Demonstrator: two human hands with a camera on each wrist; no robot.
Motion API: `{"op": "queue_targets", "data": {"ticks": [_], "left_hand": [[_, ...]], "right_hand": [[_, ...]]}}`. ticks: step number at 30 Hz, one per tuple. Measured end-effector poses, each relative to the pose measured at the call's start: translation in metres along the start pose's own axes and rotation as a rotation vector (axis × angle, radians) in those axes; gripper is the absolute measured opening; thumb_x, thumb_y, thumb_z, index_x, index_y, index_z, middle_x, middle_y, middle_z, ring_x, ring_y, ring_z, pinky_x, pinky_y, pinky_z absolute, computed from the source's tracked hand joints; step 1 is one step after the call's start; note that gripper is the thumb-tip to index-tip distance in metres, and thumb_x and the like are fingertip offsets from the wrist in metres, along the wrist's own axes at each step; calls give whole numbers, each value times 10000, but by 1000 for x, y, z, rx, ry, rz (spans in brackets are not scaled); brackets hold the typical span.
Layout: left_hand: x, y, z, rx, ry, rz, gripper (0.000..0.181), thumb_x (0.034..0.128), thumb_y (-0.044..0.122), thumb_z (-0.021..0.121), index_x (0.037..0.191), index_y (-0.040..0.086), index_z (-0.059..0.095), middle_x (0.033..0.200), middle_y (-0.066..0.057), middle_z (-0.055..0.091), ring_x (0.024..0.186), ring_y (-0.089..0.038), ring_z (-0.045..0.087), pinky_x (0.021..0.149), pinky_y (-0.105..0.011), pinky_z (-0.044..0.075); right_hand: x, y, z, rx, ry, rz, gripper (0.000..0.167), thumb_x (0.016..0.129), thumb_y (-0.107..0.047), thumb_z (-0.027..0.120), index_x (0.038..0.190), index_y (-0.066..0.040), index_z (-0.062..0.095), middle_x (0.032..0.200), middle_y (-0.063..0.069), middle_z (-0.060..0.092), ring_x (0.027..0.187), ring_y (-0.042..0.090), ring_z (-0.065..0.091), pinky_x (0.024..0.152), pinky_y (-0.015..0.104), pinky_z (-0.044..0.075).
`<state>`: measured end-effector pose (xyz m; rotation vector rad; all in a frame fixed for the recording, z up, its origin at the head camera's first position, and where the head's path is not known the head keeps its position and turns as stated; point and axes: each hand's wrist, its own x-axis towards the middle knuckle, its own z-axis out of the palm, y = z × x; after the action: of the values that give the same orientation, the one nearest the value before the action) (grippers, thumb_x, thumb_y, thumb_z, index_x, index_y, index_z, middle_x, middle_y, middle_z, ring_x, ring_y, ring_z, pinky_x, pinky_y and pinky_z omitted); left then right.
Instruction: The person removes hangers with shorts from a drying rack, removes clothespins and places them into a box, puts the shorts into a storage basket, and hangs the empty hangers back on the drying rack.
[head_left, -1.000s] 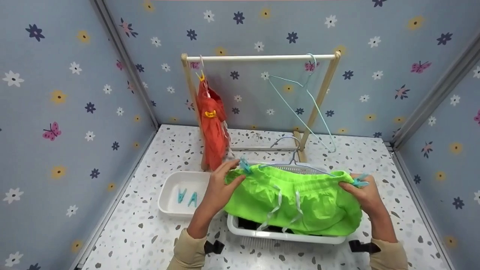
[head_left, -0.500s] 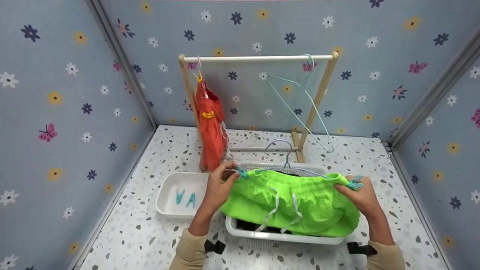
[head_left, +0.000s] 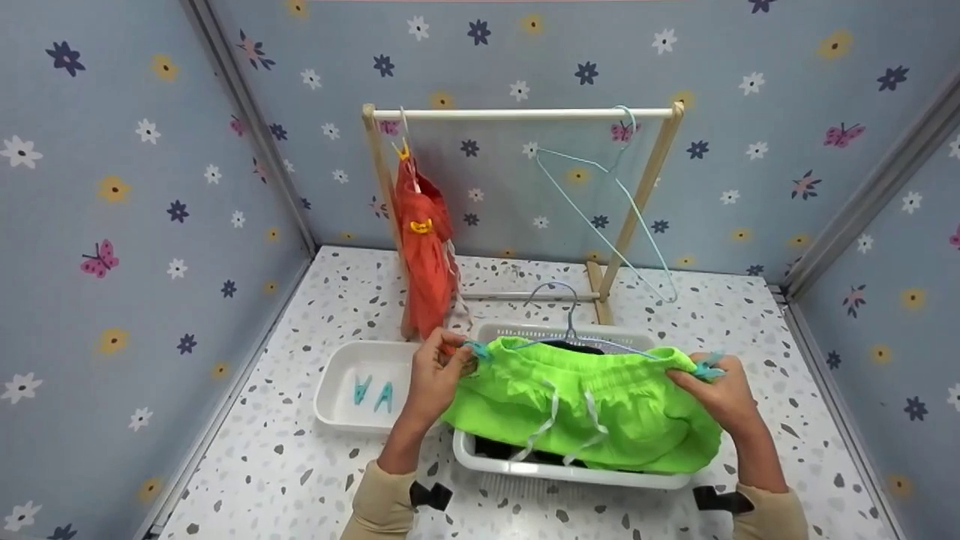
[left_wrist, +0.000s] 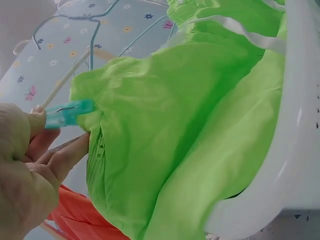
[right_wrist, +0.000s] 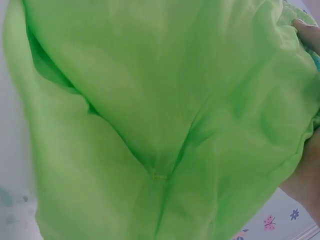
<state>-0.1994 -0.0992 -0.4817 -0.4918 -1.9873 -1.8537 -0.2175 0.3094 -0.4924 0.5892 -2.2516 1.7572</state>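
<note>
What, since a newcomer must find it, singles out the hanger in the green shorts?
Start at the clothes rack, then the white basket in front of it. Above the basket, green shorts are spread between left hand and right hand, and the blue hanger rises from their waistband. Unlike the pale teal hanger and the one bearing the red garment, its hook hangs on nothing.

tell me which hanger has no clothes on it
The pale hanger at the right end of the rod; the other two have red clothing and green shorts on.
</note>
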Motion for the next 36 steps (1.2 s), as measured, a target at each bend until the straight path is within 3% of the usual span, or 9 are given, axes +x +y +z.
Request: {"op": "queue_targets", "data": {"ticks": [3,8,14,22,26,29,33,36], "left_hand": [[-2,-9,-1,-62,-24,-71,65,952,-81,535,990,-111,492,805,-288,535,661,-308,552,594,-308,531],[-6,-24,-4,-214,-50,-182,98,1019,-1,428,1012,-51,343,920,-205,457,824,-397,560,713,-477,557],[-10,-26,-5,-231,-56,-139,165,1028,30,431,961,-49,303,902,-175,418,837,-333,557,703,-485,557],[-11,-29,-17,-311,38,-37,179,1013,-25,437,924,-110,308,924,-261,496,897,-314,660,699,-492,547],[-14,-30,-28,-253,38,-76,174,1013,-6,455,941,-97,326,906,-241,508,819,-320,635,714,-523,537],[-18,-36,-38,-172,20,-109,124,1006,-14,467,965,-86,375,973,-260,521,919,-386,626,786,-501,528],[-24,-49,-54,-7,41,-106,107,988,-18,509,955,-75,425,1014,-243,533,1051,-348,602,852,-343,515],[-29,-58,-68,157,68,-130,119,968,-4,560,935,-35,449,961,-168,544,998,-285,602,819,-310,500]], "right_hand": [[-1,-10,1,9,-8,3,463,818,139,669,568,-29,317,531,-35,268,463,171,208,453,292,273],[0,-18,4,20,2,-5,426,803,156,672,565,-28,370,528,-36,319,457,145,253,447,291,283],[0,-15,4,-12,12,7,421,804,136,686,565,-31,382,531,-58,345,460,86,294,445,275,303],[-1,-14,3,-14,39,56,405,801,130,695,564,-27,408,532,-61,383,478,33,341,451,254,323],[-1,-14,3,-11,40,65,369,800,133,694,570,-20,450,530,-48,404,475,28,357,447,243,333],[-1,-14,3,-6,27,70,371,808,125,692,566,-17,450,521,-55,388,461,43,336,444,249,330],[-1,-12,4,23,17,56,426,814,131,682,553,-16,379,517,-71,330,443,117,264,436,286,284],[-1,-11,4,24,25,52,430,807,139,684,553,-12,372,520,-70,329,442,135,263,435,292,277]]}}
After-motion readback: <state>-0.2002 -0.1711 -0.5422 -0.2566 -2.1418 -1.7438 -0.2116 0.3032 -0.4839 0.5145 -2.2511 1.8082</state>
